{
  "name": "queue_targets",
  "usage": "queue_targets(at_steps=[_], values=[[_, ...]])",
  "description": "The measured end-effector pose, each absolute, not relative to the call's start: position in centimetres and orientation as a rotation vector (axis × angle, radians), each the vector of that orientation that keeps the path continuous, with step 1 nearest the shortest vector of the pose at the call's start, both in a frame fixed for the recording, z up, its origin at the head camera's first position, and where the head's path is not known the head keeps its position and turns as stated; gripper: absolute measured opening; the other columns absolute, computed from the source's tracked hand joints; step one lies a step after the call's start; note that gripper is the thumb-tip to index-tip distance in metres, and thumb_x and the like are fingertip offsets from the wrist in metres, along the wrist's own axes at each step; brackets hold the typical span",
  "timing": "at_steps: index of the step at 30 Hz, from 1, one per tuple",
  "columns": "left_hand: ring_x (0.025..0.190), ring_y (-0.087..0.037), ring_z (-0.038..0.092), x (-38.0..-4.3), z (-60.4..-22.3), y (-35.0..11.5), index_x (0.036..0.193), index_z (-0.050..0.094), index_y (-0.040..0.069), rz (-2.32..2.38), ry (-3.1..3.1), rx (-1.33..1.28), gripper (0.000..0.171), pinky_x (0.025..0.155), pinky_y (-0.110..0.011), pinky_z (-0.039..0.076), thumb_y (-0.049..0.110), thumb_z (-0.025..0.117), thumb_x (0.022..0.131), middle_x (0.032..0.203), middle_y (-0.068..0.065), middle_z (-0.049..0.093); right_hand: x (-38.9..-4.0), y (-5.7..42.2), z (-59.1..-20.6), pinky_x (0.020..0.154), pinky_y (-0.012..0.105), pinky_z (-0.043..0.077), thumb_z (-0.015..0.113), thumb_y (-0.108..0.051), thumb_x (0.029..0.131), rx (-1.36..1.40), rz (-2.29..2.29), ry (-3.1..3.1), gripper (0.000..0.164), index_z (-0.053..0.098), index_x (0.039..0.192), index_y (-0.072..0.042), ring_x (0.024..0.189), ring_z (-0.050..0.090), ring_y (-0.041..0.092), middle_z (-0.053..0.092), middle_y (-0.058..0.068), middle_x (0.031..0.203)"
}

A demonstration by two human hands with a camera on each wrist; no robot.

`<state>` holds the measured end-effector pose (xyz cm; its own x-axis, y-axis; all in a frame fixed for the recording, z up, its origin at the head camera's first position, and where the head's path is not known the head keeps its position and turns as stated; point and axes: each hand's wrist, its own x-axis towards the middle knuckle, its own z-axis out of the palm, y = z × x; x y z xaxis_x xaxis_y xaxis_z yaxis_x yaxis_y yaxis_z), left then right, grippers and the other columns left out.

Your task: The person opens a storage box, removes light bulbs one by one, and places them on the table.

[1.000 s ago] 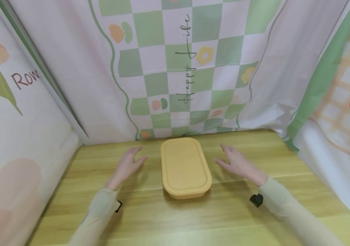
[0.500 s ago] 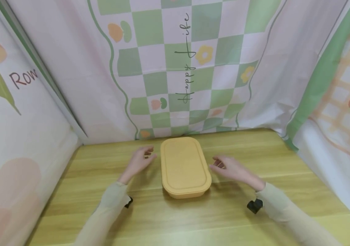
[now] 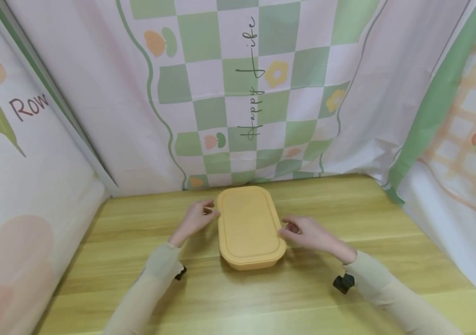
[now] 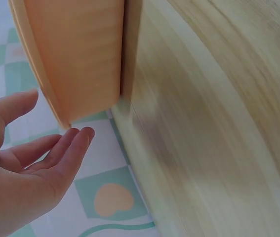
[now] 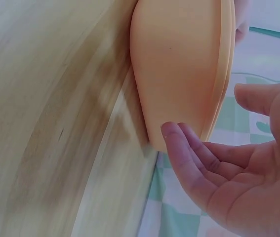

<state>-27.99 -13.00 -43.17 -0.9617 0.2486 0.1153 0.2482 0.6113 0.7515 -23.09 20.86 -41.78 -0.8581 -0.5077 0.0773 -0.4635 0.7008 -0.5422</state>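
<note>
A yellow lidded food container (image 3: 251,225), rectangular with rounded corners, stands flat on the wooden table with its lid on. My left hand (image 3: 195,219) is at the lid's left edge, thumb towards the rim. In the left wrist view the fingers of that hand (image 4: 28,168) are gently bent beside the container's wall (image 4: 80,54), thumb apart from them. On the opposite long side, my right hand (image 3: 312,235) has its thumb tip right at the lid's edge. The right wrist view shows its loosely bent fingers (image 5: 184,163) beside the container's lower side, thumb spread near the rim.
The wooden table (image 3: 238,302) extends around the container. Behind it hangs a green-and-white checked curtain (image 3: 242,111), close to the container's far end. Printed cloths flank the table, one on the left (image 3: 32,186) and another on the right (image 3: 464,177). Dark devices sit at both wrists.
Both hands have moved inward from either side to the edges of the container, and their fingers have bent more. The container has stayed in place.
</note>
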Motion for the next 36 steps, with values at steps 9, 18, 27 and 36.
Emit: queue_targets(at_steps=[9, 18, 27, 36], values=[[0.111, -0.039, 0.068, -28.36, -43.39, -12.52, 0.136, 0.054, -0.008, 1.306, 2.8, 0.441, 0.052, 0.095, -0.046, 0.059, 0.019, 0.067, 0.093, 0.129, -0.027, 0.063, -23.13, 20.5, -42.03, 0.064, 0.018, 0.052, 0.061, -0.03, 0.098, -0.851, -0.902, 2.802, 0.035, 0.066, 0.111, 0.002, 0.071, 0.059, 0.004, 0.069, 0.0, 0.082], [0.104, -0.037, 0.07, -28.62, -43.68, -12.52, 0.126, 0.065, 0.0, 1.322, 2.796, 0.532, 0.036, 0.091, -0.044, 0.061, 0.015, 0.067, 0.094, 0.119, -0.024, 0.069, -23.18, 20.4, -41.97, 0.057, 0.016, 0.047, 0.063, -0.029, 0.097, -0.86, -0.898, 2.788, 0.031, 0.067, 0.105, 0.001, 0.061, 0.052, 0.001, 0.065, -0.003, 0.075], [0.105, -0.036, 0.07, -28.6, -43.8, -12.45, 0.128, 0.064, 0.002, 1.357, 2.77, 0.523, 0.037, 0.092, -0.043, 0.061, 0.014, 0.067, 0.094, 0.118, -0.022, 0.07, -23.2, 20.34, -41.88, 0.059, 0.016, 0.049, 0.064, -0.027, 0.096, -0.87, -0.905, 2.782, 0.041, 0.065, 0.116, 0.009, 0.06, 0.053, -0.001, 0.067, -0.003, 0.075], [0.104, -0.037, 0.07, -28.45, -43.57, -12.35, 0.128, 0.064, -0.002, 1.372, 2.776, 0.502, 0.038, 0.091, -0.044, 0.061, 0.012, 0.067, 0.093, 0.116, -0.024, 0.07, -23.18, 20.26, -41.77, 0.058, 0.016, 0.048, 0.064, -0.027, 0.096, -0.879, -0.919, 2.793, 0.038, 0.066, 0.114, 0.006, 0.059, 0.051, -0.002, 0.066, -0.004, 0.074]])
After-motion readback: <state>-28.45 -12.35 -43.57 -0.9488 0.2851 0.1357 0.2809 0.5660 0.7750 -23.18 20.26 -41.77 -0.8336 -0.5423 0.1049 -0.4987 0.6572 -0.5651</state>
